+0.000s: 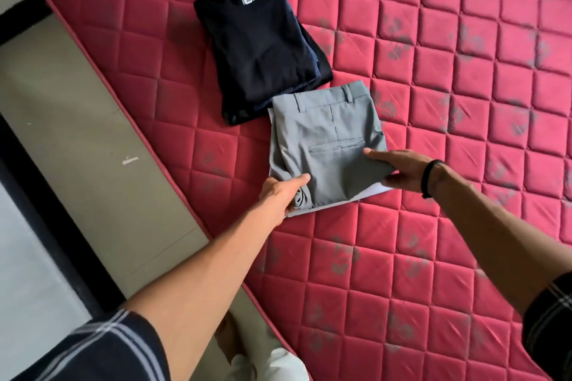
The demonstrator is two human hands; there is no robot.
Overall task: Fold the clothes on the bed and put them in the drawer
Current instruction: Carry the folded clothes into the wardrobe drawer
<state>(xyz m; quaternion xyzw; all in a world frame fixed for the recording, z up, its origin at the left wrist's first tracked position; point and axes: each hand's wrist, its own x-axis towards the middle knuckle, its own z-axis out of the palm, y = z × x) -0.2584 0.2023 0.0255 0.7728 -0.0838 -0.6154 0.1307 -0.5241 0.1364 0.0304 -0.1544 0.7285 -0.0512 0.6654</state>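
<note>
Red quilted bed (pixel 433 102), two folded piles.
Left hand (pixel 280 192) and right hand (pixel 402 170) both grip the folded grey trousers (pixel 328 145) beside dark shirts (pixel 263 40).

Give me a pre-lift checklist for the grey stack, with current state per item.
1. Folded grey trousers squared up: ok.
2. Left hand grip on near-left corner, thumb on top: ok.
3. Right hand grip on near-right edge: ok.
4. Pale folded garment beneath included in both grips: cannot tell.
5. Folded black T-shirt pile clear of the trousers: not ok, edges meet or overlap.
6. Drawer open and in reach: cannot tell, not in view.
</note>
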